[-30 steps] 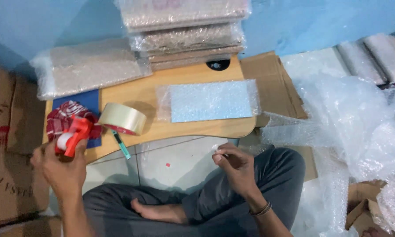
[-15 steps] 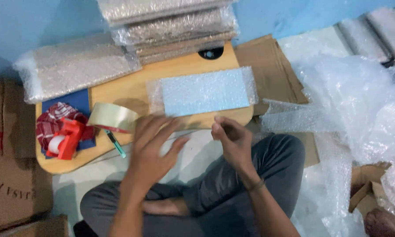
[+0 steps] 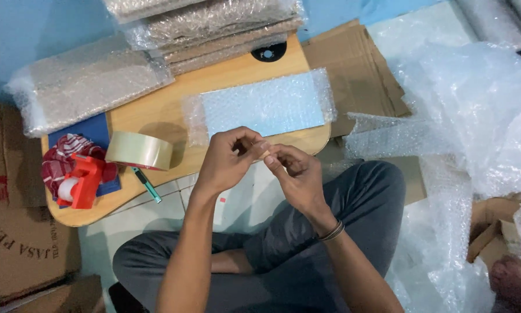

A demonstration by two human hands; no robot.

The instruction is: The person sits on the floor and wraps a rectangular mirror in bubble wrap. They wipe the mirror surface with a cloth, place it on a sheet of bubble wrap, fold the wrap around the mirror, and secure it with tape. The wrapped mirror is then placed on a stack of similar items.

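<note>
Setting: blue painted wall behind; pale tiled floor below, where the person sits cross-legged in grey trousers.
Table: low wooden table, smooth light-brown top with rounded corners and a black round fitting at its far edge.
Left hand: left hand raised just in front of the table's near edge; fingers curled, thumb and forefinger pinched on a small strip of tape.
Right hand: right hand meets the left at the fingertips; fingers bent and pinching the same strip from the other side; a dark band sits on the wrist.
Strip of tape: short, thin, pale beige; held in the air between both hands, above the lap and just short of the table edge; its full shape is hidden by the fingers.
Wrapped parcel: flat light-blue rectangle in bubble wrap, dimpled and glossy, lying on the table just beyond the hands.
Tape roll: wide ring of clear-tan packing tape on the table's left part; a slim teal pen beside it.
Dispenser: red plastic tape dispenser on a red patterned cloth over a dark blue flat thing.
Stack: bubble-wrapped flat brown parcels piled at the far edge; another to the left.
Surroundings: flattened cardboard and heaps of crinkled clear bubble wrap to the right; brown cartons to the left.
</note>
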